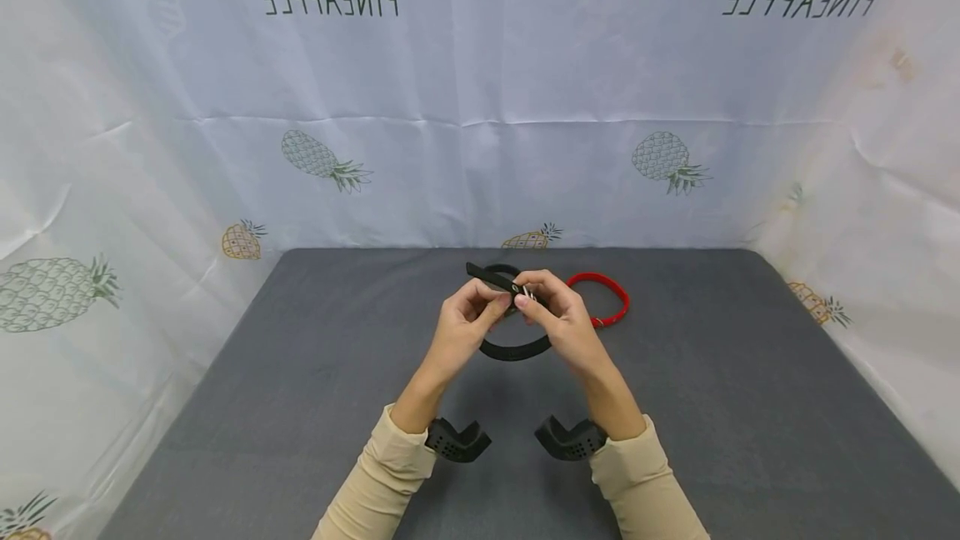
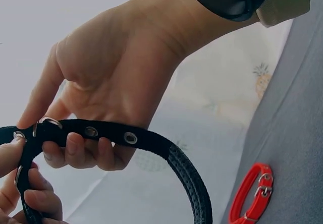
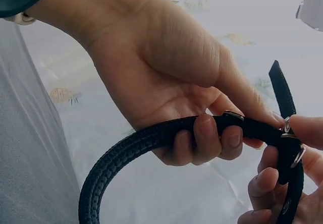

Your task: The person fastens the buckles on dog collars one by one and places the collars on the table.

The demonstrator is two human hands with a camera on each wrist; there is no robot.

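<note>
A black collar [image 1: 515, 352] with metal eyelets is held up between both hands, bent into a loop. My left hand [image 1: 461, 327] pinches the strap near its metal buckle, fingers curled under the eyelet part [image 2: 111, 133]. My right hand [image 1: 566, 323] grips the other side, its fingers wrapped beneath the padded band [image 3: 121, 146] and its thumb and index finger at the buckle. The strap's pointed tip [image 3: 281, 85] sticks out past the buckle. Fingers partly hide the place where the strap meets the buckle.
A red collar [image 1: 626, 298] with a metal buckle lies on the grey table [image 1: 315, 407], beyond and right of the hands. Another black curve [image 1: 501, 268] shows behind the hands; whether it is a separate collar I cannot tell. A pineapple-print curtain [image 1: 480, 65] hangs around the table.
</note>
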